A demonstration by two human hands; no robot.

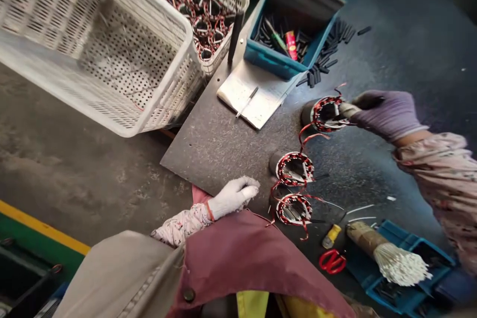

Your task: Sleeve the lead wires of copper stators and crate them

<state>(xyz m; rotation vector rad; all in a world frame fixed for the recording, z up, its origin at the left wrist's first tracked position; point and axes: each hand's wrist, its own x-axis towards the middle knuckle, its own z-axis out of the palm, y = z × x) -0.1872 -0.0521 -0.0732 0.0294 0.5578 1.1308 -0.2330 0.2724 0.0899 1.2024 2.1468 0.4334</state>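
My right hand (387, 114), in a purple glove, is closed on the rim of a motor stator (316, 114) with red and dark windings. Its fingertips reach the stator's right side, and a loose lead sticks up from the top. Two more stators, a middle one (285, 166) and a near one (290, 208), lie in a row towards my body, with red leads trailing from them. My left hand (234, 196), in a white glove, rests at the table edge by my apron, left of those two. Its fingers are curled together and nothing shows in them.
A teal bin (278, 62) with a marker stands behind a notebook (257, 94) and pen. Black sleeves (328, 52) lie beside it. White crates (164, 104) adjoin the table's left edge. Red-handled scissors (332, 262), a yellow-handled tool (331, 236) and bundled white tubes (402, 263) lie near right.
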